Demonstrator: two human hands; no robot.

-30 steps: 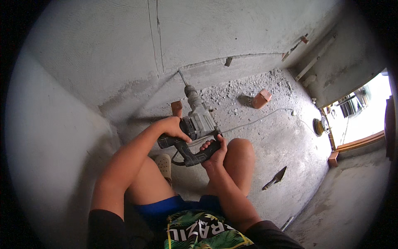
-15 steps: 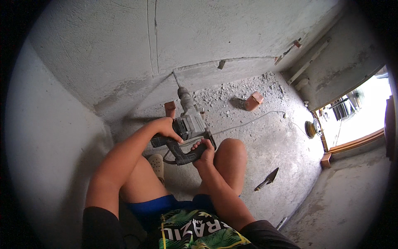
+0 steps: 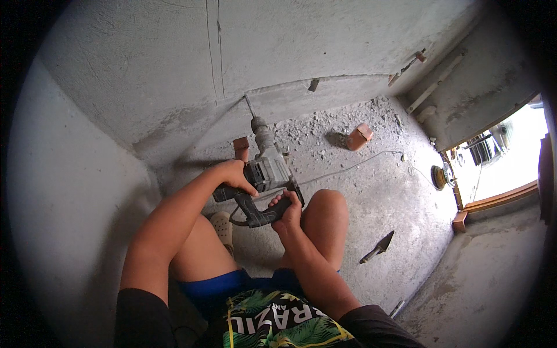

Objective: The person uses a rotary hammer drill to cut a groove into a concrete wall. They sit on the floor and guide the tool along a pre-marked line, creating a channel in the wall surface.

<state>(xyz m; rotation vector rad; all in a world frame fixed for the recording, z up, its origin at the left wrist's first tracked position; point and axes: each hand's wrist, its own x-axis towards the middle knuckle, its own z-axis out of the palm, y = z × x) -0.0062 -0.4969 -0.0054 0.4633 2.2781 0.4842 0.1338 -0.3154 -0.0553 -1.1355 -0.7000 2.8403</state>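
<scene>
Both hands grip a grey rotary hammer drill (image 3: 268, 174): left hand (image 3: 235, 176) fingers wrapped round its side handle, right hand (image 3: 284, 210) closed on the rear grip. Bit tip sits vs. the concrete wall (image 3: 301, 46) near the floor (image 3: 377, 209) edge, w/ a brick (image 3: 359, 137) and a trowel (image 3: 378, 247) lying on the floor to the right.

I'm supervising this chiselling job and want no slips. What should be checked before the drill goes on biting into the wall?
1. Left hand around the side handle: ok.
2. Right hand on the rear grip: ok.
3. Bit tip at the wall groove: ok.
4. Cord trailing clear of the knee: ok.
5. Rubble and brick piece away from the foot: ok.
6. Eye protection: cannot tell.
</scene>
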